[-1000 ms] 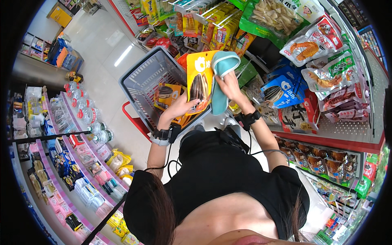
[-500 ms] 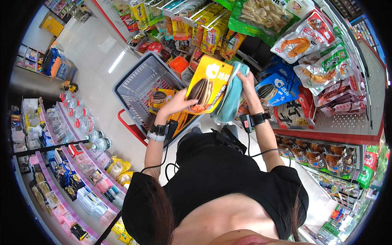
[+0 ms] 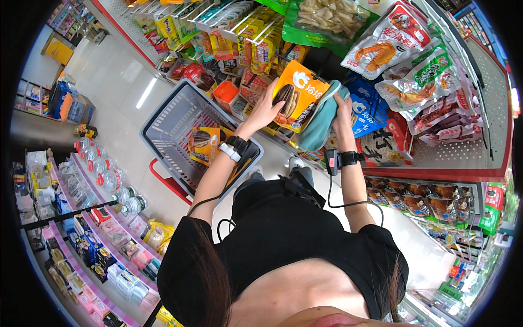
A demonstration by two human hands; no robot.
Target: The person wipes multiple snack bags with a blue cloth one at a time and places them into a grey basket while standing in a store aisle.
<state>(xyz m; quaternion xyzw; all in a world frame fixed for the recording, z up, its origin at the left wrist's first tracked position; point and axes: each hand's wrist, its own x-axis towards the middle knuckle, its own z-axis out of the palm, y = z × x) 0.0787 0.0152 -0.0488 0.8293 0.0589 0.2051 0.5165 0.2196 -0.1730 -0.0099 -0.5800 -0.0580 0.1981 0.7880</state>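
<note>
My left hand (image 3: 265,112) is closed on the left edge of a yellow bag of sunflower seeds (image 3: 299,97), its thumb lying across the front. Against the bag's right side rests a folded teal cloth (image 3: 318,122), gripped in my right hand (image 3: 342,115). Bag and cloth are held in front of the lower shelf, to the right of a grey shopping basket (image 3: 180,111) with a red handle. Another yellow seed bag (image 3: 204,145) lies inside the basket, partly behind my left forearm.
Blue seed bags (image 3: 366,109) stand on the shelf just beyond my right hand. Hanging snack packs (image 3: 376,46) crowd the rack above. At the right runs a red shelf edge (image 3: 425,173). Bottled drinks (image 3: 109,180) stand on the floor by the left shelves.
Both hands have moved with the yellow bag and the teal cloth to the right and away from the basket. My left hand now sits higher along the bag's left edge.
</note>
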